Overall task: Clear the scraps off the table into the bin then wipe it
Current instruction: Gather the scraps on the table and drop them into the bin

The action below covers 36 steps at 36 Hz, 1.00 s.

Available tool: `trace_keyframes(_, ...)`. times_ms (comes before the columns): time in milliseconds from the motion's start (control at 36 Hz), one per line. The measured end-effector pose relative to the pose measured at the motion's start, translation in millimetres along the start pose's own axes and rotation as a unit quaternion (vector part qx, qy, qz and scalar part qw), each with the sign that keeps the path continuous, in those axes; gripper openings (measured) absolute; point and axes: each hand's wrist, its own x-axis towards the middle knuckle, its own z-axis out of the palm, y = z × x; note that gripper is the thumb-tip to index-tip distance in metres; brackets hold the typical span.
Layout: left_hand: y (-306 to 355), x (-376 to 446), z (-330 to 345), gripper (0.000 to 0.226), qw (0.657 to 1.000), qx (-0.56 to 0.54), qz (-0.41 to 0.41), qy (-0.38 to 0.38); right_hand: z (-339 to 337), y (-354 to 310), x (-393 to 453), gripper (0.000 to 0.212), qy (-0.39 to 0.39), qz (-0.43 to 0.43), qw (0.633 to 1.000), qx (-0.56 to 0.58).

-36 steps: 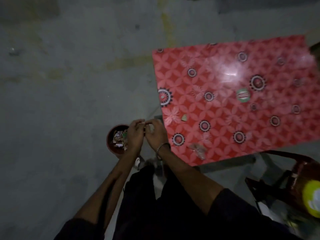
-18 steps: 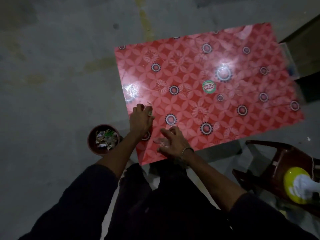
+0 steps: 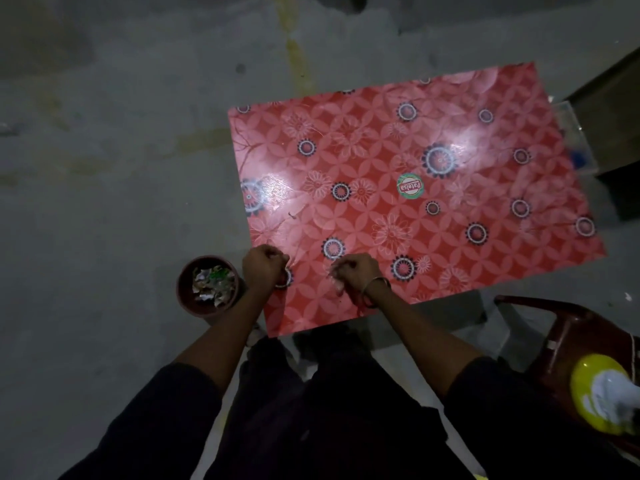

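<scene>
The red flower-patterned table (image 3: 433, 140) fills the upper right of the head view. Left of its near corner, a dark red round bin (image 3: 182, 299) stands on the floor, with crumpled scraps (image 3: 212, 286) inside. My left hand (image 3: 264, 269) is curled in a fist over the table's near left edge, beside the bin; a small scrap it picked up is hidden inside. My right hand (image 3: 358, 275) rests on the table near the front edge, shut on a pale crinkled wrapper scrap (image 3: 337, 287). A round green-and-white sticker (image 3: 410, 186) lies mid-table.
A dark red plastic chair (image 3: 554, 327) stands at the lower right, with a yellow round object (image 3: 588, 382) and a white cloth (image 3: 616, 393) on it. A clear box (image 3: 571, 133) and dark furniture (image 3: 616, 109) sit past the table's right end. Grey concrete floor surrounds everything.
Both hands left the bin and went onto the table. The left closed on the small scrap near the left edge; the right closed on the clear wrapper by the front edge.
</scene>
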Motion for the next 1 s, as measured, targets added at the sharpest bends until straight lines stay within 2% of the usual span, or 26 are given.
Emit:
trace_keyframes(56,-0.8,-11.4,-0.8,0.020,0.991,-0.096,-0.094,0.009,-1.9,-12.0,6.1,0.018,-0.001,0.055,0.994,0.096)
trace_keyframes(111,-5.6,-18.9,2.4,0.014,0.963,-0.219,-0.158,-0.006,0.3,-29.0,6.0,0.013,0.005,0.045,0.991,0.127)
trace_keyframes(222,-15.1,-35.5,-5.0,0.022,0.932,-0.326,-0.145,-0.065,26.4,-62.2,4.6,0.016,0.023,-0.002,0.991,0.130)
trace_keyframes(278,-18.6,-42.0,-14.1,0.016,0.920,-0.361,-0.132,-0.070,44.6,-78.2,5.6,0.019,0.010,-0.021,0.995,0.102)
trace_keyframes(333,-19.9,-45.1,-27.6,0.007,0.918,-0.374,-0.125,-0.040,71.8,-96.6,3.6,0.025,-0.037,-0.017,0.992,0.118)
trace_keyframes(417,-37.6,-35.3,-49.1,0.007,0.906,-0.397,-0.146,0.019,114.7,-125.9,-6.8,0.029,-0.127,0.010,0.976,0.179)
trace_keyframes(528,-63.1,-23.9,-90.3,0.016,0.901,-0.395,-0.169,0.068,168.6,-153.7,-11.5,0.034,-0.157,-0.019,0.974,0.165)
trace_keyframes(611,-87.4,-18.0,-124.8,0.019,0.896,-0.400,-0.187,0.050,204.8,-162.7,-6.2,0.024,-0.156,-0.030,0.977,0.145)
trace_keyframes(722,-138.4,3.3,-162.4,0.021,0.861,-0.448,-0.238,-0.016,262.5,-168.7,6.1,0.019,-0.133,-0.006,0.984,0.117)
trace_keyframes(889,-228.5,49.0,-190.9,0.017,0.826,-0.453,-0.332,0.047,355.2,-165.8,44.8,0.025,-0.067,0.046,0.996,0.033)
trace_keyframes(1000,-294.9,100.2,-191.5,0.029,0.813,-0.440,-0.382,0.006,428.9,-140.7,100.1,0.026,-0.041,0.088,0.995,0.008)
